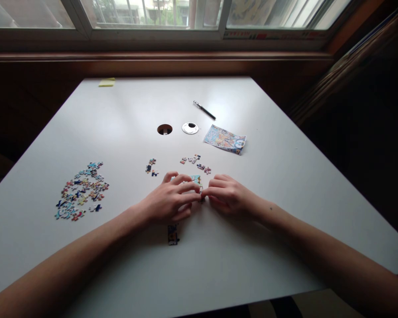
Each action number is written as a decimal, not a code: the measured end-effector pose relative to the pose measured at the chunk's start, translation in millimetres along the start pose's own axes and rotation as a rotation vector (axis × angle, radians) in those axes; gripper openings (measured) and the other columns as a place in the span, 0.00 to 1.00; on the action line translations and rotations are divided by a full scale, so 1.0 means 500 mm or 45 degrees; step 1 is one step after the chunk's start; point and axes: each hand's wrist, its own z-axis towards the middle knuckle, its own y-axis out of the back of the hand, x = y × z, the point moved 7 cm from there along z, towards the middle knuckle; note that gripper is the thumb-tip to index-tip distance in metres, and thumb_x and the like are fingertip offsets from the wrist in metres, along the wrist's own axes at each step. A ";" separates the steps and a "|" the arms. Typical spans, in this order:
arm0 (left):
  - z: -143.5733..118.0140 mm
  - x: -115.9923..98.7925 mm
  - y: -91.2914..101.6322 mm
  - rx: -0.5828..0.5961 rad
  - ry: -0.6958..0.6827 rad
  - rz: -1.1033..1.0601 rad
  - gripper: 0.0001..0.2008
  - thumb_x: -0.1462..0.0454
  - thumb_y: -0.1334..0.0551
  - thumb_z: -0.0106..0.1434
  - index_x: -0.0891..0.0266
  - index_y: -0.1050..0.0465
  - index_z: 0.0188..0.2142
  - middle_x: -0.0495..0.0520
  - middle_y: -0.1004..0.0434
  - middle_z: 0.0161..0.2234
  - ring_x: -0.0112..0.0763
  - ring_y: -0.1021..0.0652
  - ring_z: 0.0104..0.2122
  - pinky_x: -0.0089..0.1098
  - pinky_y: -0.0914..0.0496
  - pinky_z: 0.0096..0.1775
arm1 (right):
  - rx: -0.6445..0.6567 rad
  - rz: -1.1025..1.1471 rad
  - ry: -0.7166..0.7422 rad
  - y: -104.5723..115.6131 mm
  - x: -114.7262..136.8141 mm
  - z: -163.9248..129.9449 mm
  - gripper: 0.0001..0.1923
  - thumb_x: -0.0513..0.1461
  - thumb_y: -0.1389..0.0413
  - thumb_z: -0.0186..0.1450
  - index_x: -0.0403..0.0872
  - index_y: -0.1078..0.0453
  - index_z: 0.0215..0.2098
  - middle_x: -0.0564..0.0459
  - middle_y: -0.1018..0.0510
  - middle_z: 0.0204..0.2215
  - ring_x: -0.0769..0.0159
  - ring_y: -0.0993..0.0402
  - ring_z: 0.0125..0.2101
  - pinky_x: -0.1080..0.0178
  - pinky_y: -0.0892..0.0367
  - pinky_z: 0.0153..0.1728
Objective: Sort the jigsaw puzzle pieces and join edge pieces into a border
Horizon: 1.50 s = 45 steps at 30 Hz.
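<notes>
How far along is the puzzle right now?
Early. Done: only a small joined section lies between the hands, plus a short joined strip nearer the table edge. In hand: the left hand and right hand meet fingertip to fingertip at that section's edge. Left: the big loose pile and two small clusters. The picture card lies beyond.

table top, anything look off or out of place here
One oddity: the table has an open round hole, and its silver cap lies loose beside it rather than fitted. Otherwise nothing looks spilled or damaged. The puzzle pieces lie in loose heaps, and the left hand and right hand meet over a small joined patch.
</notes>
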 end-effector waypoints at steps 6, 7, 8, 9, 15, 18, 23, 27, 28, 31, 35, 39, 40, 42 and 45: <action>0.000 0.018 0.048 -0.308 0.161 -0.360 0.10 0.69 0.45 0.65 0.59 0.27 0.41 0.55 0.21 0.43 0.35 0.25 0.45 0.39 0.34 0.51 | -0.012 0.094 -0.036 -0.004 -0.010 0.002 0.12 0.33 0.49 0.66 0.49 0.27 0.44 0.51 0.26 0.31 0.64 0.35 0.33 0.61 0.37 0.39; -0.006 0.032 0.063 -0.406 0.241 -0.426 0.08 0.68 0.45 0.65 0.60 0.27 0.38 0.56 0.23 0.39 0.35 0.25 0.42 0.38 0.32 0.47 | -0.005 0.117 -0.044 -0.004 -0.011 0.003 0.12 0.33 0.49 0.66 0.49 0.27 0.44 0.51 0.26 0.31 0.64 0.35 0.33 0.60 0.37 0.40; -0.014 0.049 0.076 -0.485 0.326 -0.481 0.06 0.67 0.44 0.65 0.61 0.29 0.35 0.55 0.24 0.36 0.34 0.26 0.38 0.36 0.31 0.43 | 0.000 0.144 -0.052 -0.002 -0.011 0.005 0.12 0.33 0.49 0.66 0.49 0.27 0.44 0.51 0.26 0.31 0.64 0.35 0.33 0.60 0.37 0.40; -0.025 0.067 0.088 -0.547 0.409 -0.522 0.06 0.66 0.44 0.65 0.62 0.31 0.32 0.54 0.27 0.33 0.32 0.27 0.35 0.35 0.31 0.39 | -0.005 0.182 -0.063 0.001 -0.010 0.006 0.11 0.33 0.49 0.66 0.49 0.27 0.43 0.52 0.26 0.30 0.64 0.35 0.32 0.60 0.37 0.41; -0.144 0.168 0.124 -0.623 0.882 -0.388 0.15 0.62 0.42 0.64 0.61 0.42 0.23 0.44 0.46 0.20 0.24 0.41 0.22 0.28 0.44 0.26 | -0.164 0.338 -0.253 0.023 -0.026 0.001 0.10 0.31 0.48 0.63 0.49 0.42 0.26 0.58 0.39 0.22 0.70 0.44 0.24 0.66 0.42 0.28; -0.177 0.170 0.111 -0.456 0.931 -0.221 0.19 0.62 0.42 0.63 0.60 0.51 0.21 0.43 0.54 0.20 0.23 0.46 0.21 0.28 0.48 0.25 | -0.214 0.285 -0.284 0.022 -0.032 -0.006 0.18 0.30 0.48 0.60 0.50 0.54 0.22 0.59 0.45 0.21 0.70 0.48 0.24 0.65 0.47 0.27; -0.149 0.126 0.072 -0.092 0.667 0.115 0.15 0.65 0.44 0.64 0.61 0.47 0.22 0.44 0.47 0.20 0.25 0.44 0.21 0.29 0.48 0.27 | -0.064 0.229 -0.244 0.004 -0.028 -0.005 0.18 0.28 0.50 0.59 0.50 0.56 0.24 0.59 0.44 0.21 0.69 0.49 0.25 0.64 0.45 0.31; -0.145 0.124 0.067 -0.047 0.634 0.195 0.15 0.64 0.46 0.66 0.60 0.45 0.23 0.45 0.45 0.21 0.26 0.43 0.22 0.30 0.48 0.28 | -0.049 0.231 -0.244 0.006 -0.026 -0.002 0.18 0.29 0.50 0.60 0.50 0.56 0.23 0.59 0.44 0.21 0.69 0.49 0.24 0.64 0.45 0.31; -0.147 0.126 0.067 -0.045 0.637 0.200 0.15 0.64 0.46 0.66 0.60 0.45 0.23 0.45 0.44 0.21 0.26 0.43 0.22 0.30 0.48 0.28 | -0.051 0.235 -0.243 0.007 -0.026 -0.002 0.18 0.29 0.50 0.60 0.50 0.56 0.23 0.59 0.44 0.21 0.69 0.49 0.24 0.64 0.45 0.31; -0.151 0.129 0.067 -0.035 0.641 0.215 0.15 0.64 0.46 0.66 0.61 0.45 0.23 0.45 0.44 0.21 0.26 0.43 0.22 0.30 0.48 0.28 | -0.054 0.246 -0.251 0.007 -0.029 -0.003 0.18 0.29 0.50 0.61 0.50 0.57 0.24 0.58 0.44 0.21 0.69 0.49 0.25 0.64 0.45 0.31; -0.151 0.129 0.067 -0.031 0.646 0.218 0.15 0.63 0.46 0.66 0.61 0.47 0.23 0.45 0.45 0.21 0.25 0.43 0.22 0.30 0.48 0.28 | -0.041 0.257 -0.257 0.003 -0.032 -0.005 0.19 0.29 0.50 0.62 0.49 0.57 0.25 0.58 0.45 0.21 0.68 0.50 0.25 0.63 0.46 0.31; -0.151 0.129 0.066 -0.029 0.654 0.212 0.16 0.63 0.46 0.67 0.61 0.49 0.24 0.44 0.45 0.21 0.25 0.43 0.22 0.30 0.48 0.28 | -0.043 0.268 -0.256 0.005 -0.031 -0.005 0.19 0.29 0.50 0.62 0.49 0.57 0.25 0.58 0.45 0.21 0.68 0.50 0.25 0.63 0.46 0.32; -0.151 0.128 0.066 -0.028 0.653 0.211 0.16 0.63 0.46 0.67 0.61 0.49 0.24 0.44 0.46 0.21 0.25 0.43 0.22 0.30 0.48 0.28 | -0.043 0.271 -0.257 0.005 -0.030 -0.005 0.19 0.29 0.50 0.62 0.49 0.58 0.25 0.58 0.45 0.21 0.68 0.50 0.25 0.63 0.46 0.32; -0.151 0.127 0.067 -0.027 0.650 0.210 0.16 0.63 0.46 0.67 0.61 0.49 0.24 0.44 0.46 0.21 0.25 0.43 0.22 0.30 0.48 0.28 | -0.041 0.271 -0.258 0.005 -0.030 -0.005 0.19 0.29 0.50 0.62 0.49 0.58 0.25 0.58 0.45 0.21 0.68 0.50 0.25 0.63 0.46 0.32; -0.149 0.124 0.070 -0.034 0.645 0.207 0.16 0.63 0.46 0.66 0.61 0.49 0.24 0.44 0.46 0.21 0.25 0.43 0.22 0.30 0.48 0.28 | -0.035 0.271 -0.263 0.005 -0.030 -0.005 0.19 0.29 0.50 0.62 0.49 0.57 0.25 0.58 0.45 0.21 0.68 0.50 0.25 0.63 0.46 0.32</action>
